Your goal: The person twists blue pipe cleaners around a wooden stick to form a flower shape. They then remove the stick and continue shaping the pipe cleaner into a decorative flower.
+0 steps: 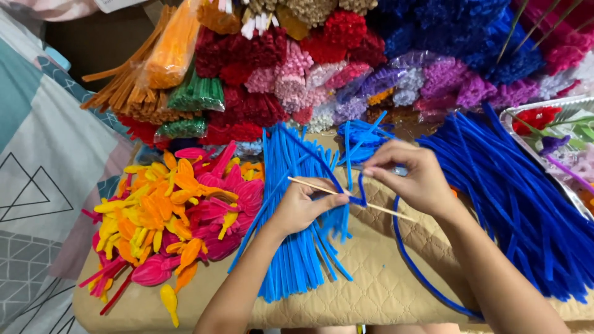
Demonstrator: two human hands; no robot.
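On quilted pad (pixel 377 278), fuzzy blue stem (pixel 357 196), thin stick (pixel 383 210)

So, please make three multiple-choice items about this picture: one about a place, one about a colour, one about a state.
1. Where does the heap of pink, yellow and orange petal shapes lie?
A. left of the light blue stems
B. inside the tray
C. under the right hand

2. What colour is the fuzzy stem bent at the wooden stick?
A. green
B. dark blue
C. orange

3. How is the wooden stick held?
A. it lies free on the pad
B. it stands in a cup
C. the left hand pinches it

Key: 1 A, the heap sits left of the light blue stems. 2 B, the stem bends dark blue at the stick. 3 C, the left hand grips the stick while the right hand holds the stem.
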